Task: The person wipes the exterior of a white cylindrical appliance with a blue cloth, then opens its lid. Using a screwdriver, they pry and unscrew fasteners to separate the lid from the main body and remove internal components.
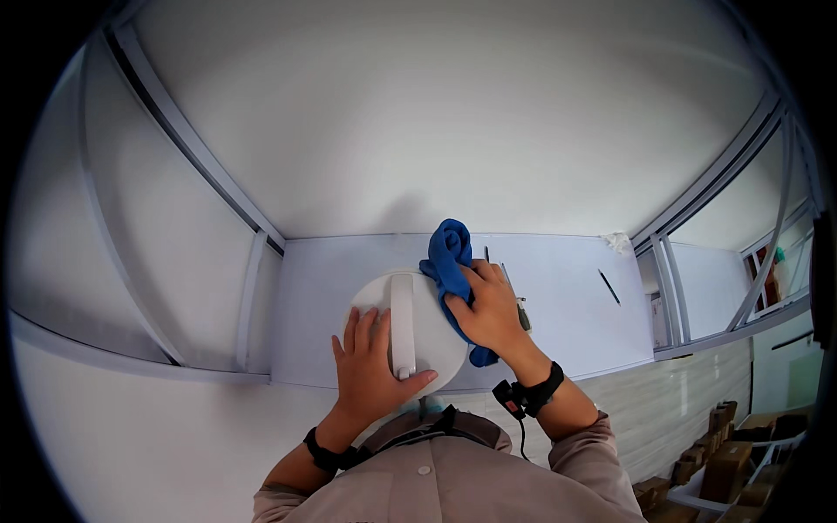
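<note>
- head view: a round white object (440, 344) with a raised white bar handle (402, 318) sits on the pale, flat worktop (571, 322), near its front edge.
- the left hand (364, 370) rests on the object's left side, fingers spread wide.
- the right hand (491, 312) has its fingers bunched on a crumpled blue fabric cloth (449, 250), at the object's right side.
- a slim black stick (609, 287) lies well apart, to the right.

Before me, a white tabletop (575, 336) bears a dark, slim pen-like stick (609, 288) on its right and a crumpled white scrap (618, 243) near its far right corner, between pale frames (196, 152), with brown boxes (725, 471) low on my right.
</note>
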Motion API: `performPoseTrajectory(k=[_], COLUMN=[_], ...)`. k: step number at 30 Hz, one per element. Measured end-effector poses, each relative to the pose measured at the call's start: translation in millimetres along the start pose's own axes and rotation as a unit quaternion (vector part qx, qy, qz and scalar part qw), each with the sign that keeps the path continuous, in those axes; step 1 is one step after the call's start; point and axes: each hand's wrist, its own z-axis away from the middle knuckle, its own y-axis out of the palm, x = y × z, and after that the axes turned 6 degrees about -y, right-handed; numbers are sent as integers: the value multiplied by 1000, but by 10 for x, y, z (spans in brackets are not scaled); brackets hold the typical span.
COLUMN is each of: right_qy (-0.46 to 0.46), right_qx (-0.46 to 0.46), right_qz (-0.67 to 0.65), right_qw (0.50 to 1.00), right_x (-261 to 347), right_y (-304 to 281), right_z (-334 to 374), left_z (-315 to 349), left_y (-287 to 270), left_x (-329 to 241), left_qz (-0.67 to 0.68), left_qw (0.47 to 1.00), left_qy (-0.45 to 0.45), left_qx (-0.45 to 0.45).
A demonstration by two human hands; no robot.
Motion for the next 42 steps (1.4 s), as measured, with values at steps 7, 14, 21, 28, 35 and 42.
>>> performPoseTrajectory(k=[7,14,21,28,35,42], right_qy=[-316,-286,-223,-52,-229,-303], right_qx=[179,283,214,198,117,225], right_qz=[22,-19,-93,52,-75,11], right_qw=[932,915,947,977,963,926], right_x=[349,213,-157,-316,-40,449], right_y=[-161,-51,-10,-94,-213,-9], right_z=[-259,-527,-648,-613,-391,-397], left_z=[-255,-219,-246,-250,-115,120], left_y=[57,30,11,-101,-156,-35], left_x=[297,468,450,518,684,679], left_qz=[196,84,67,43,18,136], left_qw=[968,985,984,985,973,979], left_qy=[157,154,166,163,220,144], left_qx=[0,5,-17,18,-68,-56])
